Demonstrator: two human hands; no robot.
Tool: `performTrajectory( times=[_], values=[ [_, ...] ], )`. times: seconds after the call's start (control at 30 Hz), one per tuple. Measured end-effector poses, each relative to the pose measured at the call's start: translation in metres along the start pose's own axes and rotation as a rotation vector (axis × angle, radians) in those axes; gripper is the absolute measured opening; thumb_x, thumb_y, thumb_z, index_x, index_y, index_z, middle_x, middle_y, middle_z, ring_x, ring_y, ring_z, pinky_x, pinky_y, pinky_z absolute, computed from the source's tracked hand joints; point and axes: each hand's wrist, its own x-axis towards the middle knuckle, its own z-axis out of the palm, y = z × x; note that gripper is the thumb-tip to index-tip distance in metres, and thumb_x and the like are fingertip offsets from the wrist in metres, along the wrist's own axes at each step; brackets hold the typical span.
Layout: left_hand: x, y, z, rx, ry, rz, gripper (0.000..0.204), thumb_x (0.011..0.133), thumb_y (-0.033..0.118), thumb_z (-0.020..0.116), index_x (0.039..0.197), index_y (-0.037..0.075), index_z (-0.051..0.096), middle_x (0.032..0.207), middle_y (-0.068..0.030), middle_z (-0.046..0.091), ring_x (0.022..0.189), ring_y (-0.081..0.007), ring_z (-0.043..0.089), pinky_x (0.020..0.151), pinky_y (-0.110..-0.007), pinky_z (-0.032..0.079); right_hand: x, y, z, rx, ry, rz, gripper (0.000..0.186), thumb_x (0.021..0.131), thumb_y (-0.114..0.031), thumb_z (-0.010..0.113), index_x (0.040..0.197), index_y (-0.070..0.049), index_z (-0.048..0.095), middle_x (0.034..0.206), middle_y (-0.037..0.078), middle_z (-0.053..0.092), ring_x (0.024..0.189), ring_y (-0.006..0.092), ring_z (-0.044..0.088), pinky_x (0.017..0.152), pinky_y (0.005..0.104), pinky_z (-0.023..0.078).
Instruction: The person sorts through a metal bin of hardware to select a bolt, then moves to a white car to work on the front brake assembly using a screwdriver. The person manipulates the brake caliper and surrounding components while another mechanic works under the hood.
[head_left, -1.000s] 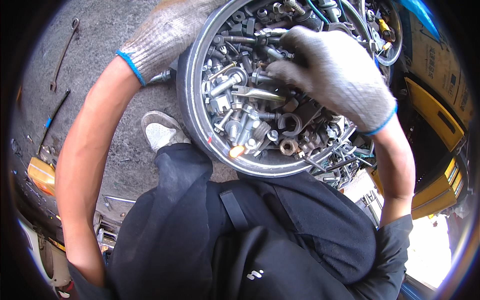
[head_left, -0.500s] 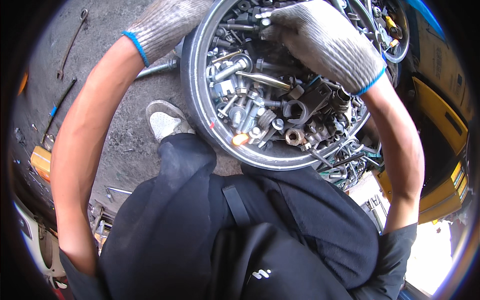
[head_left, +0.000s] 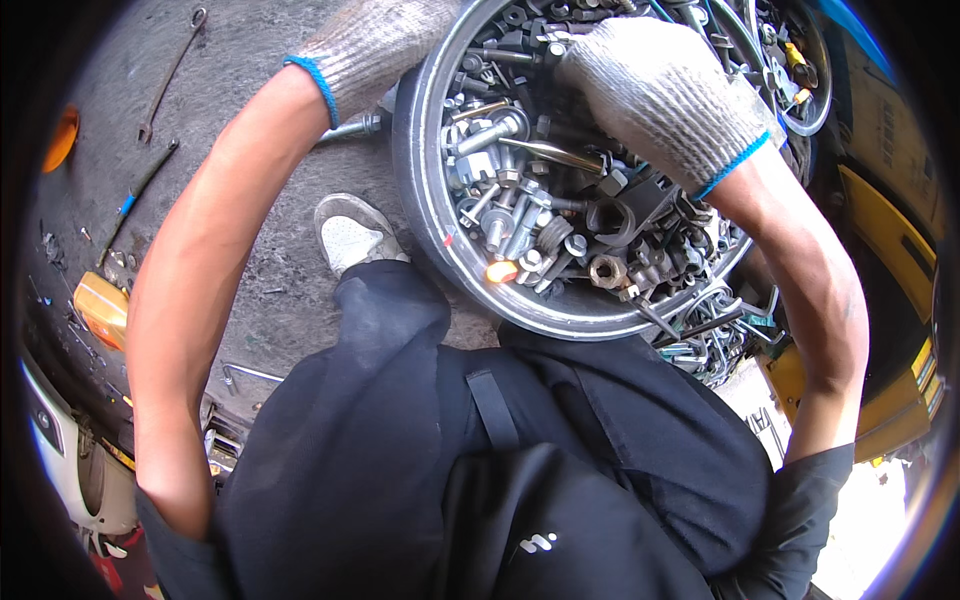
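A round dark tub with a pale rim stands in front of me, heaped with bolts, nuts and other metal parts. My right hand, in a grey knitted glove with blue cuff, reaches into its far side. Its fingers bend down together among the bolts, the tips mostly hidden, and what they pinch cannot be made out. My left hand, gloved alike, is at the tub's far left rim, its fingers cut off by the picture's upper edge. Nearer me in the heap lie a pointed shiny rod, a large bolt and a rusty nut.
On the grey floor at left lie a combination wrench, a dark rod with a blue band and an orange-yellow lamp. Loose metal pieces are piled beside the tub at right. Another round container stands at far right.
The whole view has shifted, so tub and floor appear further right. My right hand has turned a little, its fingers bent further down among the bolts. My left hand stays by the rim.
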Motion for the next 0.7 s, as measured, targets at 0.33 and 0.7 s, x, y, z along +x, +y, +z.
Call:
performTrajectory(
  times=[0.33,0.7],
  values=[
    [0.02,-0.028,-0.001,0.065,0.013,0.214,0.038,0.11,0.027,0.058,0.131,-0.002,0.07,0.129,-0.015,0.074,0.119,-0.0192,0.068,0.104,-0.031,0.052,-0.007,0.006,0.0,0.158,-0.051,0.004,0.02,0.092,-0.014,0.071,0.111,-0.014,0.079,0.087,0.013,0.076,0.086,0.0319,0.077,0.082,0.0435,0.061],
    [0.009,-0.015,-0.002,0.109,0.023,0.191,0.038,0.111,0.03,0.057,0.127,-0.001,0.072,0.121,-0.0144,0.076,0.109,-0.0178,0.07,0.096,-0.033,0.055,-0.003,0.002,0.011,0.045,0.02,-0.021,0.021,0.085,-0.013,0.072,0.104,-0.013,0.081,0.084,0.015,0.075,0.082,0.0327,0.076,0.075,0.0449,0.061]
  ],
)
